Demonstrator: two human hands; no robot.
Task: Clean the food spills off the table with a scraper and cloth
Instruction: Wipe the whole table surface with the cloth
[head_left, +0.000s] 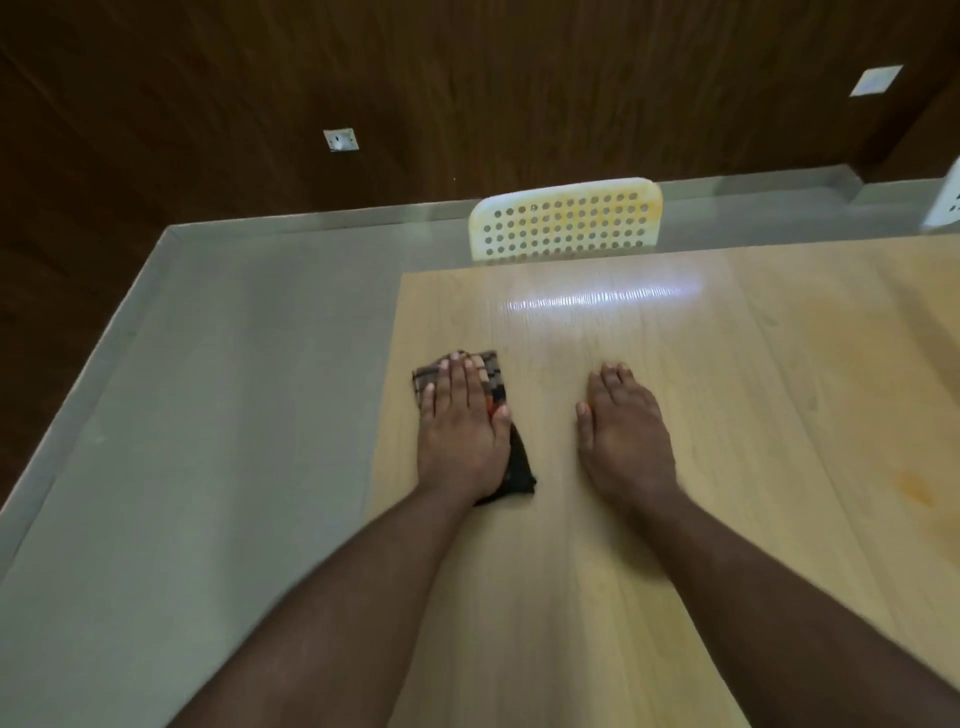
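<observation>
My left hand (462, 421) presses flat on the soft, limp checked dark cloth (511, 457) beneath its fingers; my right hand (623, 426) lies flat, empty, beside it.

Dim warm indoor light, bright glare streak on table (597, 299), soft blur, wide-angle edge distortion

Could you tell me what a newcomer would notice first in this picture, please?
Two bare hands lie flat on the pale wooden table: the left hand presses a checked cloth near the table's left edge, the right hand rests beside it. A perforated chair back stands at the far edge.
</observation>
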